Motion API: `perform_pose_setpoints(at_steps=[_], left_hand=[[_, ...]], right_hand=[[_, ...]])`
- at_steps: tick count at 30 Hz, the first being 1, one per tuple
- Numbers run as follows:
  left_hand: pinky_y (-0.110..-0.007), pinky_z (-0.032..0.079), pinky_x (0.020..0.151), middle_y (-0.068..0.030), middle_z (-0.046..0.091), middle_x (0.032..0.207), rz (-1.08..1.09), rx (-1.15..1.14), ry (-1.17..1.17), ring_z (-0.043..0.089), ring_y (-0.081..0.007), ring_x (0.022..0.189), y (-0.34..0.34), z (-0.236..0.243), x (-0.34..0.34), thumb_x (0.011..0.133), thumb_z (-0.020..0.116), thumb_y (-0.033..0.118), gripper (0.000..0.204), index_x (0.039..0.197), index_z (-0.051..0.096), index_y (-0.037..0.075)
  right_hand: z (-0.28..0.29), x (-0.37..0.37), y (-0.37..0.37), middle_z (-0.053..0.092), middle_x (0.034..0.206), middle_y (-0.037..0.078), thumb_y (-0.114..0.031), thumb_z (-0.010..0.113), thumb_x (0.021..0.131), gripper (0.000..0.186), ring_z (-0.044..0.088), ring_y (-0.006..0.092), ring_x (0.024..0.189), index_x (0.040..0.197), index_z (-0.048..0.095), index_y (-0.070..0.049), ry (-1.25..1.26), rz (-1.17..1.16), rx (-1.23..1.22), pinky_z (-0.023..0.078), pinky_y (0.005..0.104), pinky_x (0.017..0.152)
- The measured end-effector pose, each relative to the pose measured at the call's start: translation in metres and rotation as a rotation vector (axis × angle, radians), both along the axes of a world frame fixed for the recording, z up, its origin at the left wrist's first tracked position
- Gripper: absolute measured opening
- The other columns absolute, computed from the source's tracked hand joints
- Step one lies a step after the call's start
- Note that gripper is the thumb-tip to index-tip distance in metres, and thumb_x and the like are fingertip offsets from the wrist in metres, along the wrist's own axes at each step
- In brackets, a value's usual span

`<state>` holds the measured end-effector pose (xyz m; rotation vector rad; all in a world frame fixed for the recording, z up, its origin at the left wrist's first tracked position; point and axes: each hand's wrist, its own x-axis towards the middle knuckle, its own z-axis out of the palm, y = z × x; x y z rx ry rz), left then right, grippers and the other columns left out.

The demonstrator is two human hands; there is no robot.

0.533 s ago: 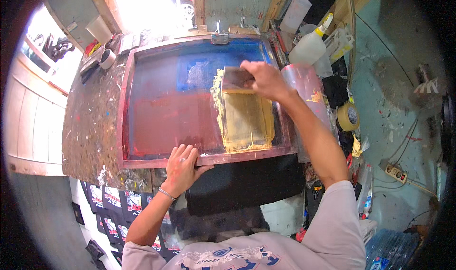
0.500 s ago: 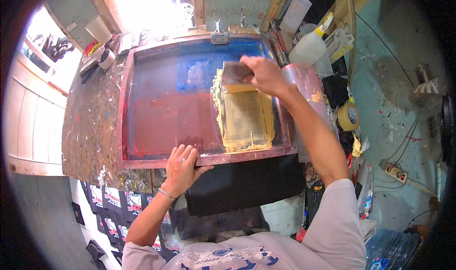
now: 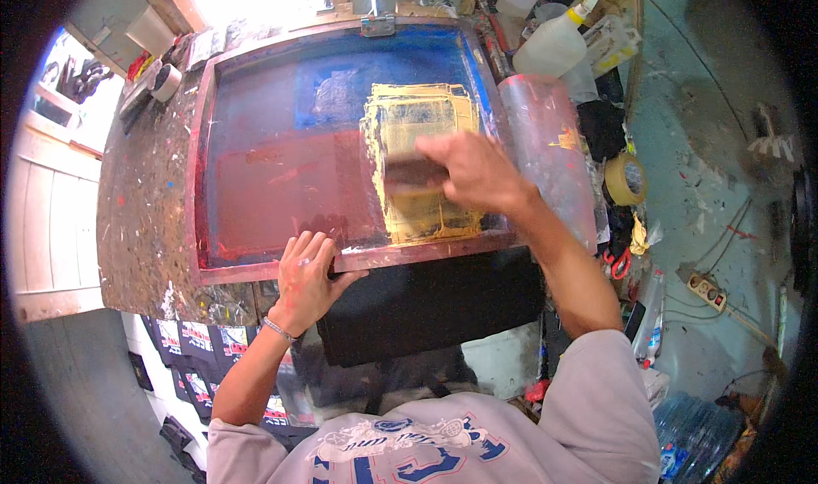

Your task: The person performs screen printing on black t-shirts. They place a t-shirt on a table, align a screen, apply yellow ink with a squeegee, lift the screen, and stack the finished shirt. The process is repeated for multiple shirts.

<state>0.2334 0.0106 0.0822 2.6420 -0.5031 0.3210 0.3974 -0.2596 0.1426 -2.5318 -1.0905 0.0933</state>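
A screen-printing frame (image 3: 247,271) with reddish wooden edges lies over the worktable; its mesh is stained dark red and blue. My right hand (image 3: 486,175) is closed around a squeegee (image 3: 411,170), blurred by motion, on the right part of the mesh. Yellow ink (image 3: 417,94) borders a roughly rectangular patch around the squeegee. At the frame's near edge rests my left hand (image 3: 307,275), fingers over the wood and thumb stretched to the side. Black fabric (image 3: 426,309) sticks out below that edge. A metal hinge clamp (image 3: 378,25) sits at the far edge.
Right of the frame are a pinkish stained surface (image 3: 545,156), a spray bottle (image 3: 552,49), a tape roll (image 3: 625,180) and red-handled scissors (image 3: 620,264). A power strip (image 3: 707,291) hangs on the right wall. A white cup (image 3: 166,82) stands far left; printed black fabric pieces (image 3: 196,343) lie lower left.
My right hand has drawn the squeegee from the far end of the yellow patch toward me. Yellow ink now shows along that far end. The view has shifted slightly; my left hand stays on the frame.
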Motion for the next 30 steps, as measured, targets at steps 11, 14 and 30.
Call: perform_pose_setpoints(at_steps=[11, 14, 30], left_hand=[[-0.041, 0.045, 0.076, -0.0095, 0.051, 0.084, 0.019, 0.061, -0.02, 0.052, -0.0294, 0.082, -0.001, 0.0, 0.003, 0.074, 0.086, 0.041, 0.05, 0.083, 0.052, 0.006], [-0.041, 0.045, 0.076, -0.0098, 0.051, 0.084, 0.013, 0.056, -0.013, 0.052, -0.0296, 0.082, 0.001, -0.004, 0.001, 0.074, 0.086, 0.041, 0.05, 0.084, 0.052, 0.006], [-0.043, 0.041, 0.073, -0.012, 0.048, 0.083, 0.023, -0.004, -0.002, 0.049, -0.0332, 0.08, -0.002, -0.003, -0.003, 0.071, 0.087, 0.041, 0.053, 0.085, 0.051, 0.005]], right_hand=[[0.008, 0.055, 0.009, 0.071, 0.1, 0.024, -0.002, 0.065, 0.076, 0.034, 0.067, 0.0446, 0.099, 0.11, 0.064, -0.005, -0.124, -0.127, 0.035, 0.054, 0.0539, 0.084], [-0.001, 0.107, 0.016, 0.071, 0.098, 0.024, -0.003, 0.066, 0.075, 0.034, 0.067, 0.0452, 0.098, 0.109, 0.065, -0.006, -0.169, -0.139, -0.009, 0.054, 0.0534, 0.083], [-0.004, -0.052, -0.011, 0.068, 0.092, 0.019, -0.001, 0.067, 0.074, 0.033, 0.066, 0.0434, 0.092, 0.106, 0.058, -0.005, -0.048, -0.05, -0.041, 0.052, 0.0527, 0.081]])
